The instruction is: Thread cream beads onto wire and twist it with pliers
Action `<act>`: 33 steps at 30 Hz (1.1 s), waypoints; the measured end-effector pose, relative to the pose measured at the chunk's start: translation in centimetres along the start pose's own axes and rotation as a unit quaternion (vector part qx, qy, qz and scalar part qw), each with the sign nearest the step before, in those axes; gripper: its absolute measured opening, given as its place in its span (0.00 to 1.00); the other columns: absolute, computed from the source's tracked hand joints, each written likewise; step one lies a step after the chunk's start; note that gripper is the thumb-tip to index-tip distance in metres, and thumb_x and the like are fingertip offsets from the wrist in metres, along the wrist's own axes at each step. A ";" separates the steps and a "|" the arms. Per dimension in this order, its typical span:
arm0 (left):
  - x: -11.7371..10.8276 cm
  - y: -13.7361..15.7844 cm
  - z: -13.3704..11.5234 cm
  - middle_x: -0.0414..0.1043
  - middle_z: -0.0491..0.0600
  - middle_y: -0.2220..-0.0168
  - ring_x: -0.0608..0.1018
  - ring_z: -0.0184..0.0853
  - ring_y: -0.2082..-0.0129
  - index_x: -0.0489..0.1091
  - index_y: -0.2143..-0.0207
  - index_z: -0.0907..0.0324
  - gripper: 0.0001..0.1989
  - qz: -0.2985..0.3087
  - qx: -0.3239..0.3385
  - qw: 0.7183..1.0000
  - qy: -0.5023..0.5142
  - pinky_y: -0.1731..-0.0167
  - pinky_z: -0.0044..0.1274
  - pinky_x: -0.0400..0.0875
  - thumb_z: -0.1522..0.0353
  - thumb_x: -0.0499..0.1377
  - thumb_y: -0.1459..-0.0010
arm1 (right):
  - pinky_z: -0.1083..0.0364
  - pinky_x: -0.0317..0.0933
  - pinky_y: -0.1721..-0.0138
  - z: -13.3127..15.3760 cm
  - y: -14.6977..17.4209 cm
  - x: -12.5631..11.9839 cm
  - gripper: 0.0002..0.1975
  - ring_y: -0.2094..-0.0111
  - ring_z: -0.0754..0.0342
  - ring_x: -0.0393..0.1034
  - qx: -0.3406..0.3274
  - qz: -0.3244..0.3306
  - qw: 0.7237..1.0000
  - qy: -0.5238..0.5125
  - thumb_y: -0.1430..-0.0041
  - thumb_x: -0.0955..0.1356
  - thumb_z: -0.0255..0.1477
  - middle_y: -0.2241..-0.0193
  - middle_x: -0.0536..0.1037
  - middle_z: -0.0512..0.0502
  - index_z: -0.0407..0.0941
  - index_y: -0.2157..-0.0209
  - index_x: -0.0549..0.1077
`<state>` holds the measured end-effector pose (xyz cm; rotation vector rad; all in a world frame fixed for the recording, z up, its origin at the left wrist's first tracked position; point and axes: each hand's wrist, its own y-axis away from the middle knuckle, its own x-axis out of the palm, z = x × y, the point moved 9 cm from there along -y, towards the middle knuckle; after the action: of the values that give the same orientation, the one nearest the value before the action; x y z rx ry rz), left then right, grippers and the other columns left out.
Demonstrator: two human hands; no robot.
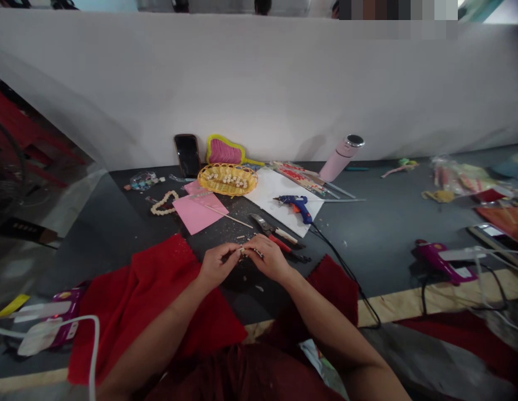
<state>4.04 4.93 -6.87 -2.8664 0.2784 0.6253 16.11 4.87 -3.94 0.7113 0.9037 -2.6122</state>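
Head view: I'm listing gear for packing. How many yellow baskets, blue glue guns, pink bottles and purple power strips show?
Yellow basket: 1
Blue glue gun: 1
Pink bottle: 1
Purple power strips: 2
Total: 5

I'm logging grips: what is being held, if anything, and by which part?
The left hand and right hand pinch a small pale piece where they meet; too little of it shows to tell by which part.
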 end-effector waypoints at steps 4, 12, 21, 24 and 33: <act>-0.1 0.1 0.0 0.76 0.48 0.70 0.76 0.31 0.71 0.74 0.66 0.59 0.10 -0.005 0.006 1.000 -0.003 0.69 0.20 0.69 0.66 0.55 0.43 | 0.53 0.63 0.63 0.0 0.0 0.0 0.06 0.67 0.53 0.67 0.001 -0.001 1.000 0.003 0.38 0.62 0.29 0.71 0.74 0.46 0.46 0.64 0.71; 0.0 0.0 -0.1 0.76 0.48 0.71 0.75 0.31 0.72 0.73 0.66 0.60 0.10 0.000 0.017 1.000 -0.014 0.70 0.20 0.68 0.66 0.54 0.43 | 0.54 0.63 0.63 -0.1 0.1 0.2 0.06 0.66 0.54 0.67 0.001 0.003 1.000 0.009 0.38 0.63 0.29 0.71 0.75 0.46 0.45 0.63 0.72; 0.0 0.1 -0.1 0.76 0.47 0.72 0.76 0.31 0.72 0.73 0.67 0.59 0.10 0.002 0.009 1.000 -0.012 0.69 0.20 0.68 0.65 0.54 0.43 | 0.53 0.64 0.63 -0.2 0.1 0.0 0.07 0.67 0.54 0.68 -0.001 -0.012 1.000 0.008 0.38 0.63 0.30 0.71 0.75 0.46 0.45 0.63 0.72; 0.0 0.1 -0.1 0.76 0.48 0.72 0.76 0.31 0.72 0.73 0.67 0.60 0.10 0.001 0.009 1.000 -0.013 0.69 0.20 0.68 0.66 0.54 0.42 | 0.53 0.64 0.64 -0.2 0.1 0.0 0.08 0.68 0.54 0.68 -0.003 -0.016 1.000 0.007 0.38 0.63 0.30 0.71 0.75 0.46 0.45 0.63 0.72; -0.1 0.0 0.0 0.76 0.48 0.71 0.76 0.31 0.72 0.74 0.66 0.59 0.10 -0.008 0.020 1.000 -0.021 0.68 0.21 0.68 0.66 0.54 0.43 | 0.53 0.64 0.64 -0.2 0.1 0.0 0.08 0.67 0.54 0.68 0.001 -0.017 1.000 0.001 0.38 0.63 0.30 0.71 0.75 0.46 0.45 0.64 0.73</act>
<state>3.92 4.93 -6.79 -2.8110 0.2578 0.6698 16.18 4.92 -4.15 0.7047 0.9208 -2.6441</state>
